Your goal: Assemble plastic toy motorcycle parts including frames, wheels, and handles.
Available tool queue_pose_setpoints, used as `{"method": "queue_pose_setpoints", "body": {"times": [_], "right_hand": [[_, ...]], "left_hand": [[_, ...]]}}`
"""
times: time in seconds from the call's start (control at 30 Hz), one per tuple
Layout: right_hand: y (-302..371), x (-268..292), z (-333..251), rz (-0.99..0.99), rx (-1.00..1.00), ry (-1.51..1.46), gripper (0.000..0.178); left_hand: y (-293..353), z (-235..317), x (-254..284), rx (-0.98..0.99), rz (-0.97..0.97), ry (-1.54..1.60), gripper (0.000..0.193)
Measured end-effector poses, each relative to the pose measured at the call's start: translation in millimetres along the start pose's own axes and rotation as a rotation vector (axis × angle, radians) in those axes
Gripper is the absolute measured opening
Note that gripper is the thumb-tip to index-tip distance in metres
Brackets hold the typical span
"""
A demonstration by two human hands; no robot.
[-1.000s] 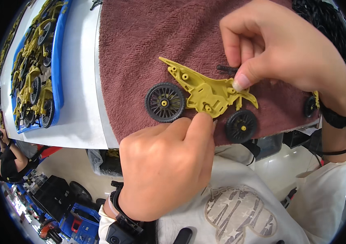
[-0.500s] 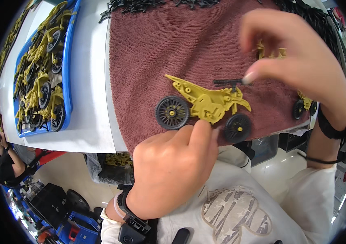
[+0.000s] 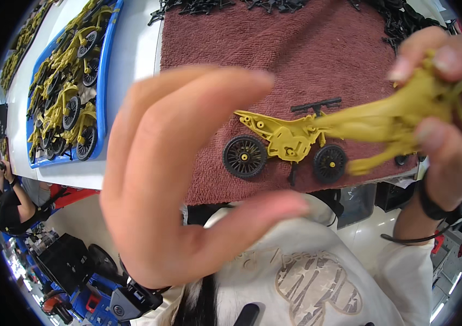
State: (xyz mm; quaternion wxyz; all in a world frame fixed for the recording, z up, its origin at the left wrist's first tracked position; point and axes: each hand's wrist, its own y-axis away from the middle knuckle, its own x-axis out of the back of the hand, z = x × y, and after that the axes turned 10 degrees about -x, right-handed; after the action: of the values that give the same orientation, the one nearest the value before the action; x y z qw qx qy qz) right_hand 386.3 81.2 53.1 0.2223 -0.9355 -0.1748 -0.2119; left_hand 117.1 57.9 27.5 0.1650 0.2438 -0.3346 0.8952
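Observation:
A half-built yellow toy motorbike (image 3: 288,142) with two black wheels lies on a dark red towel (image 3: 274,60). A black handlebar piece (image 3: 316,105) rests just above it. My left hand (image 3: 185,174) is raised close to the camera, fingers spread in a curve, holding nothing. My right hand (image 3: 445,103) is lifted at the right and grips a yellow body half (image 3: 388,122) between thumb and fingers, above the bike's front wheel.
A blue tray (image 3: 109,65) at the left holds several finished yellow motorbikes. Black plastic parts (image 3: 404,19) lie along the towel's far edge. Another person (image 3: 8,201) sits at lower left, beside blue and black machinery on the floor.
My left hand has lifted off the bike toward the camera and spread its fingers. My right hand let go of the handlebar piece and now holds up a yellow body half.

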Motion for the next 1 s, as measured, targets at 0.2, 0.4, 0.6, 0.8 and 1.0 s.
{"method": "queue_pose_setpoints", "body": {"times": [0.2,0.4,0.6,0.8,1.0], "right_hand": [[30.6,-73.1,25.8,0.228,-0.353,-0.357,0.044],[42.7,-77.2,8.9,0.131,-0.363,0.186,0.038],[44.7,-95.0,9.1,0.219,-0.328,0.491,0.03],[52.5,-103.4,4.3,0.336,-0.447,0.477,0.031],[54.7,-109.4,11.0,0.372,-0.468,0.462,0.026]], "left_hand": [[3.3,-30.9,-26.2,-0.165,-0.137,-0.095,0.061],[4.8,-35.4,-12.8,-0.206,-0.252,-0.207,0.05],[8.6,-40.1,-19.7,-0.115,-0.273,-0.165,0.048],[8.1,-37.2,-23.7,-0.044,-0.274,-0.171,0.044],[14.9,-23.5,-29.7,0.001,-0.273,-0.343,0.043]]}}
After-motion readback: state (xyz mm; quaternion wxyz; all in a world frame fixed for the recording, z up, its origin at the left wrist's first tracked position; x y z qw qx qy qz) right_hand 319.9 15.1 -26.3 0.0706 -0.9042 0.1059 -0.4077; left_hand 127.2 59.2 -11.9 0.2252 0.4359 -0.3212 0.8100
